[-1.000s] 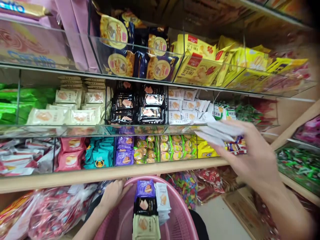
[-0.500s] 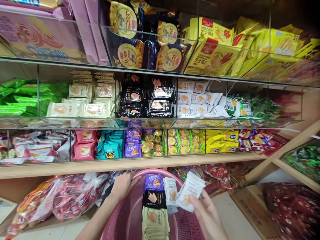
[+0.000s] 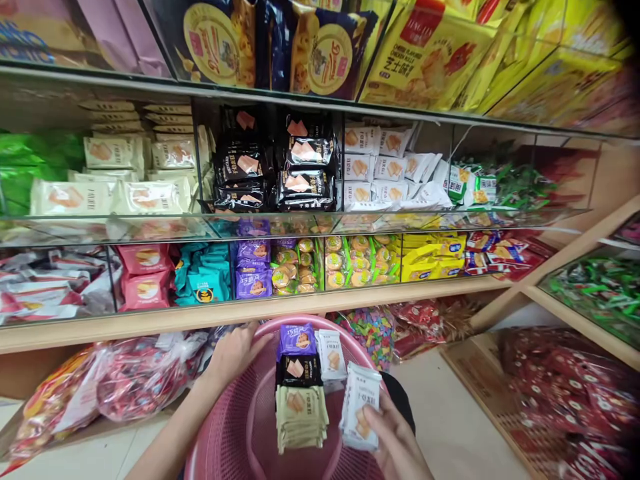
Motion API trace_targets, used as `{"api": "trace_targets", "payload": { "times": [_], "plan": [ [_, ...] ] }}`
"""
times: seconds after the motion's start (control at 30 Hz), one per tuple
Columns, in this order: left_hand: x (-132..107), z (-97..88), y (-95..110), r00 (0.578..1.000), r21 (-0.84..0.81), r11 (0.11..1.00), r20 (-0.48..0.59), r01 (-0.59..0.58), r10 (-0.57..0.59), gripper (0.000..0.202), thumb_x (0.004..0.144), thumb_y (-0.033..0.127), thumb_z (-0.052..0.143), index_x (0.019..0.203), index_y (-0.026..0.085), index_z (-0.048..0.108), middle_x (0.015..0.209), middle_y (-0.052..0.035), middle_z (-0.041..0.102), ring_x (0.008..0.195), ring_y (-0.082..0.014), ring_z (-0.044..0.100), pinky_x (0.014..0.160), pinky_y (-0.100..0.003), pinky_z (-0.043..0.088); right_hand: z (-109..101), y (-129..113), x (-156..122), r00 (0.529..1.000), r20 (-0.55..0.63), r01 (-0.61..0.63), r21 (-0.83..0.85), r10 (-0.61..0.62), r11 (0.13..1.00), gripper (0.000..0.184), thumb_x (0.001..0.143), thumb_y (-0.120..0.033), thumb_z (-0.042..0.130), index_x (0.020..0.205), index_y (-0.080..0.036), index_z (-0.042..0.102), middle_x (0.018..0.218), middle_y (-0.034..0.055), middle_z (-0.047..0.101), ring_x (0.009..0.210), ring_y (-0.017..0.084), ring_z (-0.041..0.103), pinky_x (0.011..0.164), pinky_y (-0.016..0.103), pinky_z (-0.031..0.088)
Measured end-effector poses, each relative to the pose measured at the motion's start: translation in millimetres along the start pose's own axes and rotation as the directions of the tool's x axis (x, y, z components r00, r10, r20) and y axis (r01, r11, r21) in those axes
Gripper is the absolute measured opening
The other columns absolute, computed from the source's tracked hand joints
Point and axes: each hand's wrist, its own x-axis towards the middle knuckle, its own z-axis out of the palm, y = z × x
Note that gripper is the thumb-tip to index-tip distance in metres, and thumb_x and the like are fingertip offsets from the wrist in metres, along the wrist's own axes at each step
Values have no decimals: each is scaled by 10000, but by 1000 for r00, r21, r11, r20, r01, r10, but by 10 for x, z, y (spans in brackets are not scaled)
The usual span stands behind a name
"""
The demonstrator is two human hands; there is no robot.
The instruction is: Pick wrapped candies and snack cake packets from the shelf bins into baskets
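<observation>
Right hand (image 3: 395,443) grips a small stack of white snack packs (image 3: 359,407) with its fingers closed around them, just over the pink basket (image 3: 235,433). The packs sit flat together, so they are easy to hold as one bunch. Left hand (image 3: 233,353) is closed on the far rim of the basket, which keeps it steady and level. Inside the basket, more packs lie in a neat row: a purple pack (image 3: 297,339), a black pack (image 3: 299,368), a pile of tan packs (image 3: 301,415) and a white pack (image 3: 331,357) beside them. Behind the basket, glass shelves (image 3: 300,223) hold many bright snacks, sorted by colour into little boxes. Big bags of red sweets (image 3: 135,377) rest lower down near the pale floor (image 3: 450,433).
</observation>
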Motion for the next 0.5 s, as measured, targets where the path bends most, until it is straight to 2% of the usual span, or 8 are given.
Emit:
{"api": "trace_targets", "payload": {
  "times": [0.13,0.27,0.37,0.43,0.5],
  "plan": [
    [-8,54,-18,1000,17,1000,12,-1,1,470,948,490,327,1220,150,504,933,-151,714,918,-297,682,698,-321,489,-53,11,-66,999,-26,-32,-20,32,999,497,621,-374,828,1069,-242,660,1066,80,716,1033,275,651,918,417,488],
    [-3,169,-64,1000,8,1000,-21,6,-6,491,949,471,324,1320,171,440,955,-133,710,902,-285,687,705,-320,497,-19,-144,-10,999,-8,30,-64,-31,998,519,616,-391,829,1079,-238,651,1091,80,709,1084,272,626,952,401,470],
    [4,278,-128,999,-44,999,-29,16,-17,497,946,427,336,1372,176,393,968,-122,710,910,-277,687,717,-326,502,71,-599,69,992,58,121,-193,-112,974,511,640,-398,813,1095,-246,635,1144,79,691,1076,263,630,930,380,489],
    [18,351,-175,998,-88,996,-52,19,-24,468,936,398,328,1346,198,432,942,-110,716,894,-269,691,712,-316,504,192,-1065,90,977,93,211,-342,-190,916,529,679,-407,784,1153,-256,602,1179,83,676,1043,265,642,867,376,525],
    [34,401,-202,996,-152,988,-94,-17,3,435,921,391,332,1296,238,490,952,-102,720,878,-261,694,706,-307,508,384,-1571,85,941,139,338,-452,-309,826,567,712,-415,755,1224,-282,552,1219,74,656,1025,254,646,813,354,544]
  ]
}}
